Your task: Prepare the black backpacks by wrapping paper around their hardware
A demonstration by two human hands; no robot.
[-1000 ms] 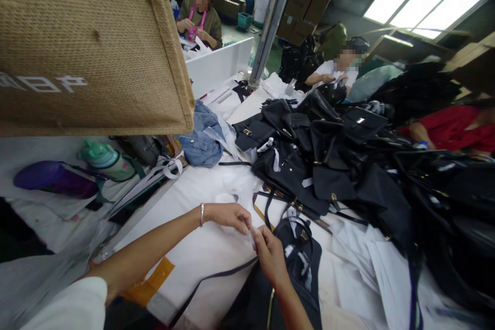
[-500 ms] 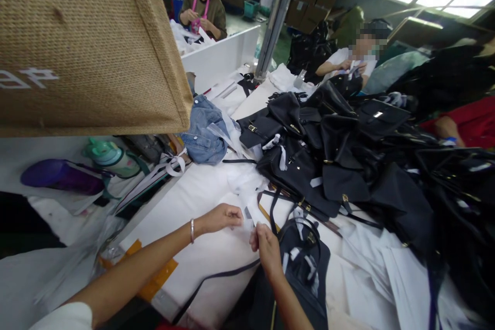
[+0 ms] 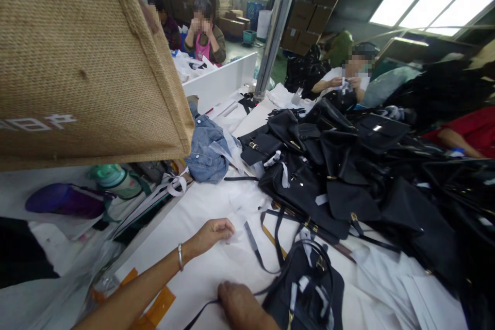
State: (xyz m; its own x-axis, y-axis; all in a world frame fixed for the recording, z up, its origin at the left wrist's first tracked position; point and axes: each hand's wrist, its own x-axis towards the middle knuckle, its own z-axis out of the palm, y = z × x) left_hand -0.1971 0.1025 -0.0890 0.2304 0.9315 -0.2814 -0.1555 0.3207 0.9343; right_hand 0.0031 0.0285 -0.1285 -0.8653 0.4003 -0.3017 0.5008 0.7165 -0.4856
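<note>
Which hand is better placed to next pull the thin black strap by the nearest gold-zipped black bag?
Probably the right hand: it is at the strap, beside the bag. The left hand is farther from both.

A white-covered worktable [image 3: 193, 206] bears a heap of black bags [image 3: 294, 198]. Crumpled blue denim [image 3: 207, 147], loose white sheets [image 3: 410, 283] and a separate black bag with looped handles [image 3: 307, 303] also lie on it.
</note>
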